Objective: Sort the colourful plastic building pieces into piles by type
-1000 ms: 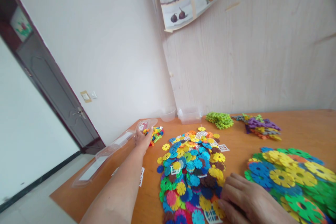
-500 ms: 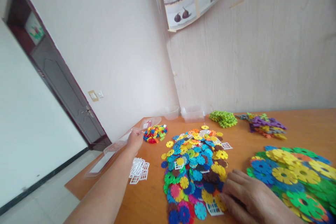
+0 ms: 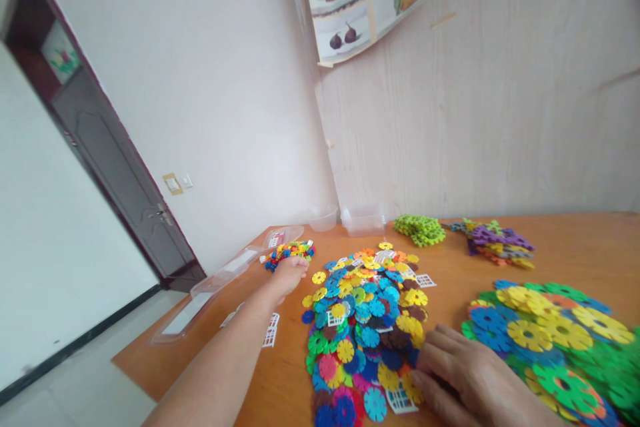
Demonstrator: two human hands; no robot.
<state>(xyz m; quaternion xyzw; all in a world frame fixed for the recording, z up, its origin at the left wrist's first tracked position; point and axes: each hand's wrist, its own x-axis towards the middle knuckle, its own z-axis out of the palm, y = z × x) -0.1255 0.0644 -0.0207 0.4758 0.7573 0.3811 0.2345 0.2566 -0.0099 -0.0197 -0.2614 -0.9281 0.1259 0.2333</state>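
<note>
My left hand (image 3: 291, 275) reaches over the table just in front of a small pile of colourful building blocks (image 3: 286, 252). Its fingers are drawn together, and nothing shows in them. White lattice window pieces (image 3: 271, 330) lie under and beside my left forearm, partly hidden by it. My right hand (image 3: 453, 370) rests with curled fingers at the right edge of a mixed heap of small slotted plastic discs (image 3: 367, 333). Its fingertips are hidden, so I cannot make out what they hold. A white lattice piece (image 3: 401, 400) lies among the discs by that hand.
Larger flower discs (image 3: 540, 330) are heaped at the right. Green interlocking pieces (image 3: 420, 229) and purple ones (image 3: 500, 237) lie at the back. Clear plastic tubs (image 3: 363, 221) stand against the wall, with transparent lids (image 3: 187, 313) along the left table edge.
My left hand has moved right and towards me, from the left side of the block pile to in front of it. My right hand stays by the discs. The view has shifted slightly.
</note>
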